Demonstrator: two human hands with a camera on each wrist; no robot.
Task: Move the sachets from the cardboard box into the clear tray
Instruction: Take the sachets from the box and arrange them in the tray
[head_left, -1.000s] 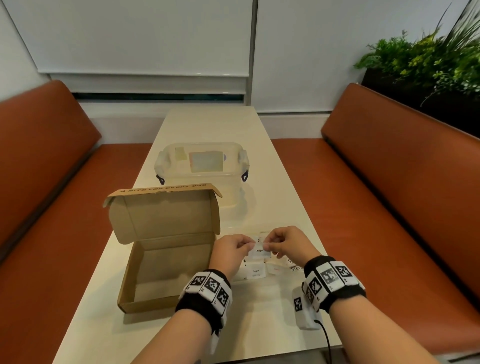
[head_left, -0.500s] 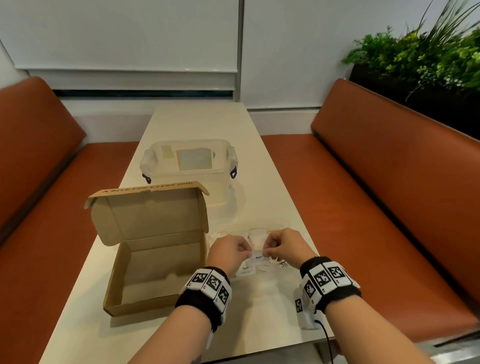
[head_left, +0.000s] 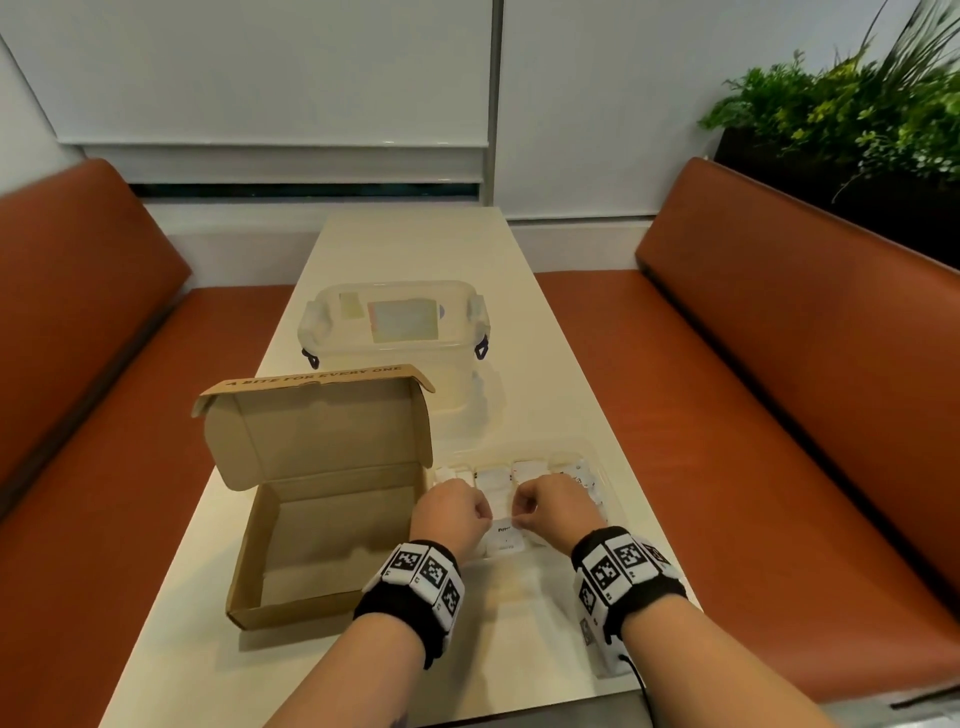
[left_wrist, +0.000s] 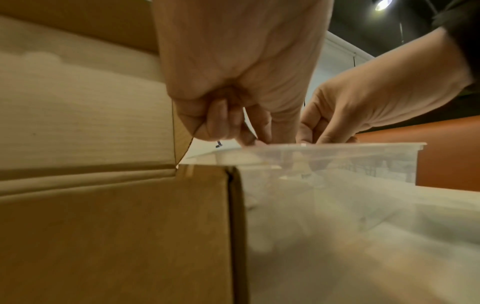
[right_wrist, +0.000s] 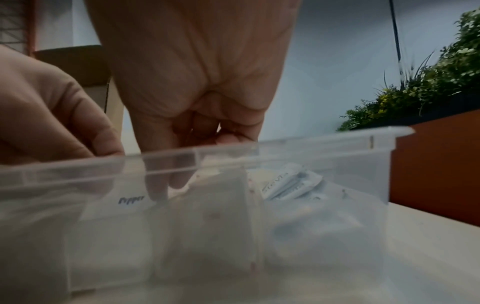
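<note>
The brown cardboard box (head_left: 322, 545) stands open at the left, and its floor looks bare. Right beside it sits the clear tray (head_left: 597, 467), holding several white sachets (right_wrist: 285, 181). Both hands are over the tray's near side. My left hand (head_left: 452, 512) and right hand (head_left: 550, 506) have curled fingers and pinch the two ends of a white sachet (head_left: 506, 535) printed "Pepper". In the right wrist view the Pepper sachet (right_wrist: 124, 207) lies low inside the tray wall (right_wrist: 311, 144), under my right hand (right_wrist: 197, 123). The left wrist view shows my left hand (left_wrist: 233, 127) just above the tray rim (left_wrist: 337, 150).
A clear lidded storage container (head_left: 395, 332) stands behind the box in the middle of the narrow cream table (head_left: 415, 244). Orange benches (head_left: 779, 389) run along both sides. A green plant (head_left: 857, 104) sits at the back right.
Both hands have lowered the Pepper sachet from above the tray down into its near row. The head view has shifted a little.
</note>
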